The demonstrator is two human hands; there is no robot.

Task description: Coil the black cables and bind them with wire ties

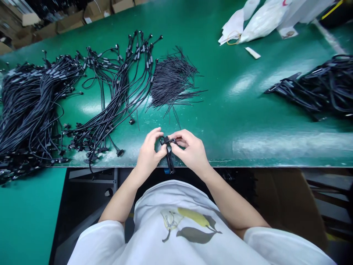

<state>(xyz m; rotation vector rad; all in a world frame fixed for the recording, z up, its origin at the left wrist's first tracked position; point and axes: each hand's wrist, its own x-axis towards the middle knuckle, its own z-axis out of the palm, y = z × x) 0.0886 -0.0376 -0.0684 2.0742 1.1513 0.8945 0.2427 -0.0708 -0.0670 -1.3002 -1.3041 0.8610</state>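
Close to the table's front edge, both hands meet on one coiled black cable (pixel 170 160). My left hand (pixel 150 149) pinches it from the left, thumb against the cable. From the other side my right hand (pixel 190 149) is closed on the upper part of the same cable, fingers curled. The lower end of the coil hangs down past the edge. Just beyond the hands lies a pile of thin black twist ties (pixel 173 79). Left of it are loose, uncoiled black cables (pixel 113 99) with connectors at both ends.
A thick heap of black cables (pixel 33 99) covers the green table's (pixel 215 99) left end. Bundled black cables (pixel 320 86) lie at the right. White plastic bags (pixel 264 22) and a small white piece (pixel 252 53) are toward the back. Cardboard boxes (pixel 96 11) stand beyond the far edge.
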